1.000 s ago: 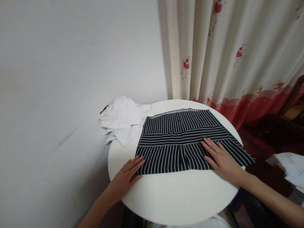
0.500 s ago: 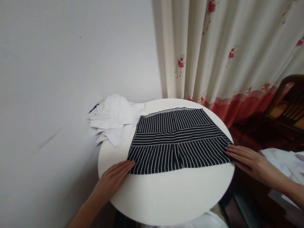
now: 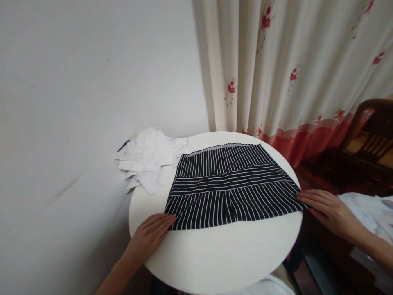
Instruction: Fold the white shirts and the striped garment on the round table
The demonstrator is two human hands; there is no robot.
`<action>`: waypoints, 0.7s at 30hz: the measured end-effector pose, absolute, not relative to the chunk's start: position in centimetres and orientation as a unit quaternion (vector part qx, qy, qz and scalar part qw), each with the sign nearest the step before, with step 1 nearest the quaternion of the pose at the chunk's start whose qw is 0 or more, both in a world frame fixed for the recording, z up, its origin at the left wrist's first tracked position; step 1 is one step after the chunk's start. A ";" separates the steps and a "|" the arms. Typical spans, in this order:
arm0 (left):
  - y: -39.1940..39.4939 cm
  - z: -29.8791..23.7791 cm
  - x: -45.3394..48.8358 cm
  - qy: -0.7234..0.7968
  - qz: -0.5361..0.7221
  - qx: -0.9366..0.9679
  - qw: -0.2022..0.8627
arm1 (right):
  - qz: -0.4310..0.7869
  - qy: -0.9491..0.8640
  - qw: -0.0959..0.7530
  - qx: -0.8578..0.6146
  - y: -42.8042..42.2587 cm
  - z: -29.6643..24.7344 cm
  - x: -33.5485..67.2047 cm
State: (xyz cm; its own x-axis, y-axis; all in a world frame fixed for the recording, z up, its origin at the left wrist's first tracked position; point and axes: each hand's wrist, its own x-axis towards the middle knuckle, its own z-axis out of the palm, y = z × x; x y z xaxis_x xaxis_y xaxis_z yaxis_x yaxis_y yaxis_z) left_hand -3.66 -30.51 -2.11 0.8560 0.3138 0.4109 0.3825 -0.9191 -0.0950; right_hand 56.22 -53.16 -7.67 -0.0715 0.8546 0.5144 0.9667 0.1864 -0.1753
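Note:
A black-and-white striped garment [image 3: 229, 186] lies spread out on a round white table [image 3: 215, 258], with a band of crosswise stripes over its middle. At its near left corner is my left hand [image 3: 152, 233], closed on the cloth with fingers together; its thumb is hidden. My right hand [image 3: 328, 211] pinches the near right corner, which reaches past the table's edge, fingers on top and thumb underneath. The near hem runs nearly straight between the two hands, with a small fold at the middle.
A heap of white cloth [image 3: 147, 157] sits at the table's back left, partly over the edge. A pale wall [image 3: 92, 102] borders the left side. Flowered curtains [image 3: 276, 82] hang behind. A wooden chair [image 3: 371, 143] and white cloth [image 3: 365, 209] are at the right.
My right hand has shifted slightly outward with the garment's right corner, which now sticks out further past the table. The view has tilted a little, so everything sits somewhat lower.

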 end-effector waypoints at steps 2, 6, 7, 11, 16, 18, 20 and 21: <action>-30.7 -1.9 -4.2 -0.188 -0.194 -0.960 0.080 | -0.089 -0.726 0.275 -0.623 -53.6 -6.8 55.9; -31.2 -0.6 -5.0 -0.195 -0.190 -0.961 0.049 | -0.048 -0.726 0.306 -0.613 -54.7 -4.5 55.1; -31.3 -0.1 -5.2 -0.200 -0.189 -0.961 0.038 | -0.040 -0.726 0.315 -0.610 -55.0 -3.9 54.9; -31.9 2.1 -5.8 -0.232 -0.175 -0.956 -0.038 | -0.009 -0.729 0.342 -0.594 -55.7 -1.7 54.3; -31.5 4.9 -5.8 -0.272 -0.200 -0.932 -0.131 | 0.036 -0.683 0.399 -0.610 -55.5 1.0 53.9; -30.6 6.0 -5.5 -0.285 -0.207 -0.923 -0.158 | 0.067 -0.658 0.422 -0.620 -54.8 2.2 53.8; -29.2 6.9 -5.0 -0.310 -0.218 -0.908 -0.178 | 0.097 -0.631 0.439 -0.632 -53.5 3.4 53.7; -28.3 7.3 -4.6 -0.328 -0.229 -0.898 -0.185 | 0.108 -0.615 0.448 -0.640 -52.7 3.9 53.6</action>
